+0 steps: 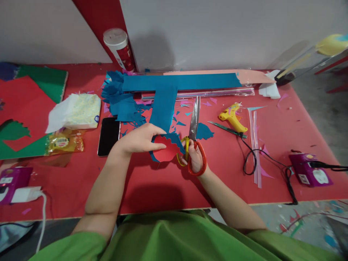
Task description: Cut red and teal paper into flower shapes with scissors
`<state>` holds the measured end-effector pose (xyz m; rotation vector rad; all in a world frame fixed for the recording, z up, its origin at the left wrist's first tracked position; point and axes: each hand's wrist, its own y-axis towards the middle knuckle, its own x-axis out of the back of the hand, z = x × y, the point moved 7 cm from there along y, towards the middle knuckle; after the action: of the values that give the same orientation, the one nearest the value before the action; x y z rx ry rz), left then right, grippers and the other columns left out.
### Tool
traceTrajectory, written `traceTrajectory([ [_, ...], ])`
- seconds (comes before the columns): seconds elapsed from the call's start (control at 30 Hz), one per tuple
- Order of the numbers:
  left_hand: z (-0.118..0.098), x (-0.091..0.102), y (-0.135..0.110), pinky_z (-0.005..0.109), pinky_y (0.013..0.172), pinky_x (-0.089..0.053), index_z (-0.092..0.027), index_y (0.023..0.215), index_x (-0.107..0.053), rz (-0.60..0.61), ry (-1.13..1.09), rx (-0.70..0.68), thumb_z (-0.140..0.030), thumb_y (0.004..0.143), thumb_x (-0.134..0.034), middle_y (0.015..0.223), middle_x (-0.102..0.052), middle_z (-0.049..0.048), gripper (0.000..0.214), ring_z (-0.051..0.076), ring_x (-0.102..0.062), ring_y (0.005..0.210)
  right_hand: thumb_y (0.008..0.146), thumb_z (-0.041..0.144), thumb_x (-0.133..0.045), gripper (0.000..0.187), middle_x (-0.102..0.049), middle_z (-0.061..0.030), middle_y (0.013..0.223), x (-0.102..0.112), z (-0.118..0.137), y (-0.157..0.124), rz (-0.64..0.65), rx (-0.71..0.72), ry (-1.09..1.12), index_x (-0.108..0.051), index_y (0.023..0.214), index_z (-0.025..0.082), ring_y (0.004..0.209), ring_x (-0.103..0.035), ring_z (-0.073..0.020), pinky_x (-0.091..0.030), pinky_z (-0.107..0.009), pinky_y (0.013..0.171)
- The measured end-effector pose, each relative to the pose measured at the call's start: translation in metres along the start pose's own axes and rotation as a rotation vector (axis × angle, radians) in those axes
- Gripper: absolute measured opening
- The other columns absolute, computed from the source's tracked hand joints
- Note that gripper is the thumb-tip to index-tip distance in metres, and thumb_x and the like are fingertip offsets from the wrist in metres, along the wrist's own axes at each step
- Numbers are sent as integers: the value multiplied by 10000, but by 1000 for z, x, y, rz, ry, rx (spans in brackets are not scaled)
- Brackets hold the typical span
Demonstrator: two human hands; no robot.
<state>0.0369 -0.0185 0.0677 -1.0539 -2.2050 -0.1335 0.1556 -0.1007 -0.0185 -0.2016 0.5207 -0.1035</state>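
Between the thumb and fingers of my left hand (145, 139) is a red scalloped paper cutout (165, 150) lying over blue paper (176, 138). My right hand (195, 156) grips scissors (194, 121) by one yellow and one red handle, blades pointing up and away from me. The blades look nearly closed and are just right of the paper, with nothing seen between them. Beyond my hands, blue paper strips (164, 105) and small blue scraps lie on the red table. A cut blue paper piece (205, 131) rests right of the blades.
A phone (109, 137) and a tissue pack (83, 110) lie to the left. On the right are a yellow glue gun (233, 117) with a looping black cord, a green craft knife (227, 128) and a purple socket box (310, 169). A white-lidded canister (119, 49) stands by the wall.
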Motion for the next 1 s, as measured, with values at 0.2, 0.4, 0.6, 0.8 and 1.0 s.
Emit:
traceTrajectory([
  [0.2,-3,-12,3,228,634,-399,-220,917,-703,91,55,-64,-341,633,-653,825,-708,24,313,184,-611,729,645,364,-710,350,-397,124,411,-9,-9,-6,43,-117,-29,-408,723,205,297,-351,-51,-303,-186,325],
  [0.4,1,-18,2,236,637,-389,-207,963,-695,127,97,-33,-329,640,-650,823,-706,41,349,187,-600,699,688,338,-672,283,-443,80,411,-8,-7,-8,47,-142,-194,-443,640,179,326,-388,-67,-320,-210,344],
  [0.6,6,-17,6,259,716,-412,-214,946,-694,76,85,47,-328,597,-671,916,-700,50,368,232,-603,841,633,346,-694,316,-459,63,423,0,-1,-9,-89,-122,-329,-428,586,181,360,-408,-74,-324,-213,355],
  [0.8,13,-7,11,255,585,-387,-189,927,-675,-174,-50,122,-376,624,-668,755,-649,41,357,182,-567,665,636,312,-691,351,-405,95,394,7,2,-3,-229,-46,-116,-361,582,203,304,-371,-55,-292,-197,314],
  [1.0,22,-27,19,240,463,-254,-191,733,-583,-239,-456,208,-433,603,-709,510,-389,-53,302,89,-342,441,587,283,-698,332,-419,99,430,16,11,0,-369,24,-20,-376,600,201,321,-411,-49,-297,-167,303],
])
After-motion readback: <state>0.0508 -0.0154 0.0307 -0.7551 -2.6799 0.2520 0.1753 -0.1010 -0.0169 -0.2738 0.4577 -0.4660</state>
